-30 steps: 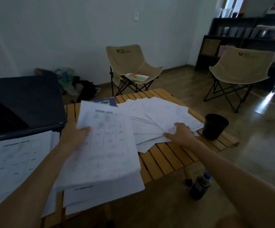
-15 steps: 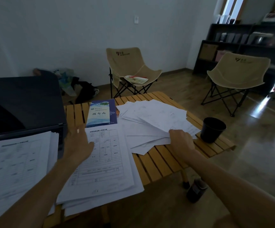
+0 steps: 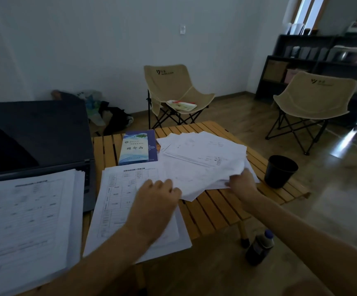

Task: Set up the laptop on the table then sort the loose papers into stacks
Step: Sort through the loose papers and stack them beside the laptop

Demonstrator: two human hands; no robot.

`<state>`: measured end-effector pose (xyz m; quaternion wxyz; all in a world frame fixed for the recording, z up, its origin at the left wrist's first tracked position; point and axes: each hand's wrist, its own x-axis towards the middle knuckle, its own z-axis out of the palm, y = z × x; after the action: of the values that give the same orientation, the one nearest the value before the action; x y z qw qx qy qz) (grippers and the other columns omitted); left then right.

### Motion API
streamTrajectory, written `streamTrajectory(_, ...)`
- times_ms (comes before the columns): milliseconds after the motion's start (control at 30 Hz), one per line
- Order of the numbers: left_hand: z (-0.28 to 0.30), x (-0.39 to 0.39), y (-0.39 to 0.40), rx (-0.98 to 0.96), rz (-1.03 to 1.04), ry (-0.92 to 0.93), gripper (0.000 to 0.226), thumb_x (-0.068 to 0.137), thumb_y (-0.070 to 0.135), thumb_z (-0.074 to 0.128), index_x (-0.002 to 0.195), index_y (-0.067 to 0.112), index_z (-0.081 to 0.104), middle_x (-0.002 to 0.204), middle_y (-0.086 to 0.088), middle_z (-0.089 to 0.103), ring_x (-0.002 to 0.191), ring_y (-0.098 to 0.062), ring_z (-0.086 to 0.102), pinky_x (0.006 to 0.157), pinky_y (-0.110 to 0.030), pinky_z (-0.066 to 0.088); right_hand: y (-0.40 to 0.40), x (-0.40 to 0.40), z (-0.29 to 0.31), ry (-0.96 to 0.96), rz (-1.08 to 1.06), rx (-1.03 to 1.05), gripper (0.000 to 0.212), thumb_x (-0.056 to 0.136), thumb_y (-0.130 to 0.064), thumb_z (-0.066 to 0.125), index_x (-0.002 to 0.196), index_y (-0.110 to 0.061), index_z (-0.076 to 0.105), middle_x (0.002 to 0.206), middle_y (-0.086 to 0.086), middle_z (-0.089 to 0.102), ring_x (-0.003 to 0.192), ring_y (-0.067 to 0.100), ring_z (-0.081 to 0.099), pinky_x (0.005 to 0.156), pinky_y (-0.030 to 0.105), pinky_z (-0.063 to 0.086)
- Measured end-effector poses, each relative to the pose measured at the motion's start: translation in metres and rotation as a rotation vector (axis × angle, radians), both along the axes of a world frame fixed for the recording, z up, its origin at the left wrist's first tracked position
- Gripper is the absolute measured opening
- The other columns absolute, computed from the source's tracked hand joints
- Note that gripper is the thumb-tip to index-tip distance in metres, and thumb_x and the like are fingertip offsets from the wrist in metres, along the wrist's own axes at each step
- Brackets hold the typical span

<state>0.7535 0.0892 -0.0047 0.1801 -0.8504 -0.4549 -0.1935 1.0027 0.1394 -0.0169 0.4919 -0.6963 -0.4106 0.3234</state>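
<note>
On the slatted wooden table [image 3: 213, 210] there is one open dark laptop [image 3: 34, 133] at the left, its screen black and its left side cut off by the frame edge. Paper lies in three groups: one squared stack of printed forms [image 3: 28, 216] resting over the laptop's keyboard area, one flatter stack of white table-printed forms [image 3: 119, 189] just right of it at the table's near edge, and one fanned loose pile of white sheets [image 3: 203, 159] towards the right. One blue-and-white printed booklet [image 3: 135, 149] lies behind the middle stack, and one black round cup [image 3: 280, 170] stands near the right edge. Off the table are two beige folding camp chairs [image 3: 173, 90], the nearer bearing one tray, and one dark bottle with a pale cap [image 3: 259, 248] on the floor. The left hand [image 3: 156, 201] rests on the middle stack, fingers bent, their tips at the near edge of the loose pile; whether they pinch a sheet cannot be determined. The right hand [image 3: 240, 184] grips the lower right corner of the loose pile, fingers curled into the sheets. Print on all sheets is blurred; the sheet count per stack cannot be made out. The keyboard is mostly covered.
</note>
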Motion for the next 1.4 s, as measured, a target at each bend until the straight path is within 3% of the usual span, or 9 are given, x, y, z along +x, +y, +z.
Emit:
streamTrajectory(200, -0.018, 0.036, -0.023, -0.247, 0.008, 0.078, 0.046, 0.024, 0.02, 0.099, 0.055, 0.015, 0.065, 0.055, -0.003, 0.055, 0.036, -0.015, 0.052, 0.04, -0.018, 0.026, -0.024, -0.052, -0.004, 0.757, 0.27, 0.003, 0.043, 0.099, -0.054, 0.046, 0.123, -0.022, 0.064, 0.117, 0.007, 0.073, 0.109, 0.03, 0.068, 0.091, 0.048, 0.056)
streamTrajectory(333, -0.008, 0.03, -0.017, -0.429, -0.145, 0.123, 0.044, 0.077, 0.037, 0.078, 0.115, 0.021, 0.064, 0.108, -0.003, 0.065, 0.09, -0.019, 0.066, 0.068, -0.027, 0.049, -0.029, -0.064, -0.018, 0.232, 0.234, -0.043, 0.018, 0.101, -0.018, 0.053, 0.114, -0.014, 0.063, 0.11, 0.004, 0.071, 0.103, 0.024, 0.066, 0.075, 0.027, 0.057)
streamTrajectory(433, 0.007, -0.002, -0.001, -0.932, -0.145, -0.185, 0.055, 0.089, 0.06, 0.053, 0.137, 0.032, 0.049, 0.13, 0.008, 0.058, 0.113, -0.009, 0.055, 0.101, -0.037, 0.046, -0.018, -0.04, -0.012, 0.286, 0.156, -0.09, 0.023, 0.101, -0.006, 0.046, 0.106, -0.011, 0.068, 0.106, 0.01, 0.072, 0.098, 0.029, 0.069, 0.08, 0.04, 0.06)
streamTrajectory(533, 0.005, -0.039, 0.033, -0.648, 0.204, -0.596, 0.052, 0.092, 0.048, 0.058, 0.138, 0.023, 0.048, 0.134, 0.003, 0.056, 0.117, -0.016, 0.055, 0.099, -0.038, 0.046, -0.013, -0.024, -0.01, 0.435, 0.284, -0.112, 0.027, 0.101, -0.007, 0.048, 0.116, -0.015, 0.069, 0.117, 0.013, 0.071, 0.107, 0.037, 0.068, 0.096, 0.061, 0.051)
streamTrajectory(700, -0.006, -0.059, 0.057, -1.092, 0.314, -1.16, 0.047, 0.086, 0.035, 0.072, 0.124, 0.012, 0.056, 0.112, -0.003, 0.064, 0.094, -0.018, 0.063, 0.082, -0.035, 0.055, -0.017, -0.037, -0.008, 0.555, 0.519, -0.173, 0.027, 0.102, -0.009, 0.048, 0.125, -0.009, 0.063, 0.121, 0.015, 0.07, 0.113, 0.037, 0.066, 0.099, 0.058, 0.049)
streamTrajectory(833, -0.015, -0.084, 0.066, -0.759, 0.426, -0.958, 0.011, 0.089, 0.013, 0.064, 0.079, 0.016, 0.061, 0.081, -0.005, 0.064, 0.067, -0.014, 0.059, 0.051, -0.023, 0.041, 0.013, -0.034, -0.008, 0.08, 0.495, -0.119, 0.019, 0.099, -0.01, 0.057, 0.115, -0.002, 0.064, 0.106, 0.012, 0.073, 0.103, 0.033, 0.07, 0.086, 0.036, 0.058)
streamTrajectory(1000, -0.032, -0.101, 0.068, -0.777, 0.667, -0.41, 0.032, 0.089, 0.024, 0.061, 0.115, 0.011, 0.047, 0.11, -0.012, 0.061, 0.087, -0.021, 0.06, 0.066, -0.029, 0.048, 0.085, 0.028, -0.022, -0.814, 0.201, -0.159, 0.043, 0.092, -0.031, 0.065, 0.131, -0.015, 0.058, 0.134, 0.007, 0.06, 0.124, 0.027, 0.053, 0.102, 0.039, 0.043)
streamTrajectory(1133, -0.032, -0.075, 0.073, -0.419, 0.599, -0.2, 0.07, 0.087, 0.033, 0.062, 0.143, 0.012, 0.026, 0.143, -0.016, 0.039, 0.128, -0.031, 0.043, 0.105, -0.044, 0.041, 0.11, 0.047, -0.044, -0.981, 0.246, -0.329, 0.055, 0.093, -0.058, 0.053, 0.126, -0.013, 0.052, 0.133, 0.01, 0.055, 0.121, 0.03, 0.049, 0.101, 0.045, 0.037)
streamTrajectory(1400, -0.063, -0.026, 0.087, -0.712, 0.256, 0.024, 0.058, 0.102, 0.048, 0.025, 0.154, 0.024, 0.013, 0.163, 0.003, 0.008, 0.15, -0.018, 0.008, 0.121, -0.041, 0.008, 0.103, 0.061, -0.051, -0.999, 0.246, -0.139, 0.031, 0.1, -0.045, 0.046, 0.108, -0.018, 0.058, 0.114, 0.009, 0.064, 0.108, 0.031, 0.059, 0.091, 0.044, 0.046)
